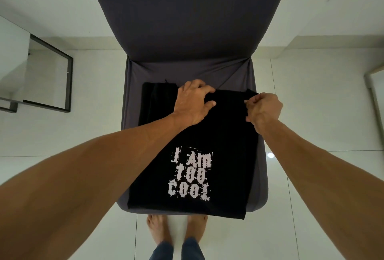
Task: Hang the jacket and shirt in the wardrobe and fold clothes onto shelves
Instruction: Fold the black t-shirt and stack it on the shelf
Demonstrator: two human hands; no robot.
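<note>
A black T-shirt (220,135) with white lettering "I AM TOO COOL" lies flat on the seat of a grey covered chair (187,68), its near edge hanging slightly over the seat front. My left hand (193,101) grips the shirt's far edge near the middle, fingers curled into the cloth. My right hand (264,108) pinches the far right corner of the same shirt. A second black folded garment (155,99) lies beneath and to the left, partly covered by the shirt and my left hand.
The chair's tall backrest (187,10) rises directly behind the seat. White tiled floor surrounds the chair. A black-framed mirror (49,72) leans at the left. My bare feet (176,232) stand at the seat's front edge.
</note>
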